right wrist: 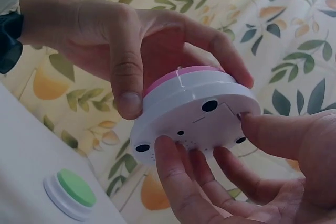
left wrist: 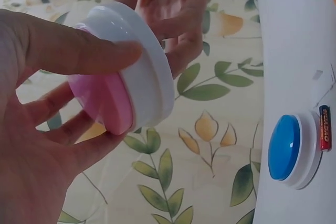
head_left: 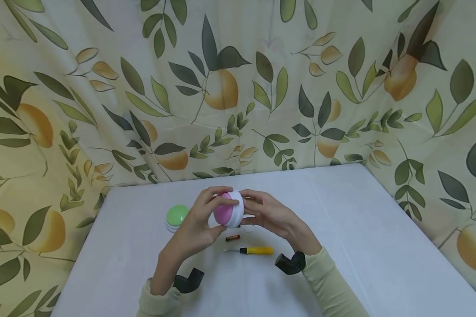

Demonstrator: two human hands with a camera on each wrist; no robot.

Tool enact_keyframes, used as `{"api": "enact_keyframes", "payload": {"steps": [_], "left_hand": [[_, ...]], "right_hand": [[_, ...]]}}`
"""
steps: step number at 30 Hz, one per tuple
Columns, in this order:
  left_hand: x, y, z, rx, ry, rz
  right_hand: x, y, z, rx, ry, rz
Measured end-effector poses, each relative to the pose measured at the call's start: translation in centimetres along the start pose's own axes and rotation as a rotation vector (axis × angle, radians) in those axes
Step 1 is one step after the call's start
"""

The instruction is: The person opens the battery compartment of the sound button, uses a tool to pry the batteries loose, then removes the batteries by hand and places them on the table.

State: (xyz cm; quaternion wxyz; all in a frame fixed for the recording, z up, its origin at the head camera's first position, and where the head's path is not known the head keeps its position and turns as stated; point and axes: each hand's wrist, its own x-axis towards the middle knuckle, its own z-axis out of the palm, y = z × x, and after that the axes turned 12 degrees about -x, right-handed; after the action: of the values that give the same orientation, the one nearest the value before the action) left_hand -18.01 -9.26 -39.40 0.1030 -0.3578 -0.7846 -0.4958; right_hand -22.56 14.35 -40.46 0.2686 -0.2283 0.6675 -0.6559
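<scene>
A pink push button (head_left: 224, 213) with a round white base is held up above the table, tilted on its side. My left hand (head_left: 200, 220) grips it round the pink dome and the white rim, thumb on one side, fingers on the other. My right hand (head_left: 267, 213) holds it from the underside (right wrist: 205, 127). There the right thumb lies at the edge of the battery cover (right wrist: 223, 119) and the fingertips touch the flat base. Dark round feet and small holes show on that underside. The inside of the battery compartment cannot be seen.
On the white table (head_left: 123, 264), a green push button (head_left: 177, 215) stands left of the hands. A blue push button (left wrist: 285, 148) sits beside a small battery (left wrist: 325, 128). Nearer me lies a screwdriver (head_left: 258, 250) with a yellow handle. Patterned cloth (head_left: 262, 110) hangs behind the table.
</scene>
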Motion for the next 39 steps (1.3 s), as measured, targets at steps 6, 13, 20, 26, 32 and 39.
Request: {"api": "enact_keyframes", "payload": {"steps": [6, 13, 20, 26, 32, 39], "left_hand": [[-0.1, -0.1, 0.3, 0.012, -0.004, -0.025], [-0.1, 0.0, 0.6, 0.043, -0.014, -0.023], [0.0, 0.0, 0.5, 0.062, -0.024, -0.011], [0.2, 0.1, 0.2, 0.071, -0.024, 0.008], [0.2, 0.0, 0.0, 0.026, -0.001, 0.005], [0.0, -0.2, -0.1, 0.073, -0.015, -0.018]], "right_hand": [[-0.2, -0.3, 0.3, -0.039, 0.042, -0.006], [-0.3, -0.5, 0.4, -0.091, 0.078, -0.002], [-0.4, -0.8, 0.7, -0.157, 0.127, -0.007], [-0.3, -1.1, 1.2, -0.187, 0.176, -0.003], [-0.2, -1.0, 1.0, -0.172, 0.214, 0.0], [-0.3, -0.9, 1.1, -0.17, 0.176, 0.007]]}}
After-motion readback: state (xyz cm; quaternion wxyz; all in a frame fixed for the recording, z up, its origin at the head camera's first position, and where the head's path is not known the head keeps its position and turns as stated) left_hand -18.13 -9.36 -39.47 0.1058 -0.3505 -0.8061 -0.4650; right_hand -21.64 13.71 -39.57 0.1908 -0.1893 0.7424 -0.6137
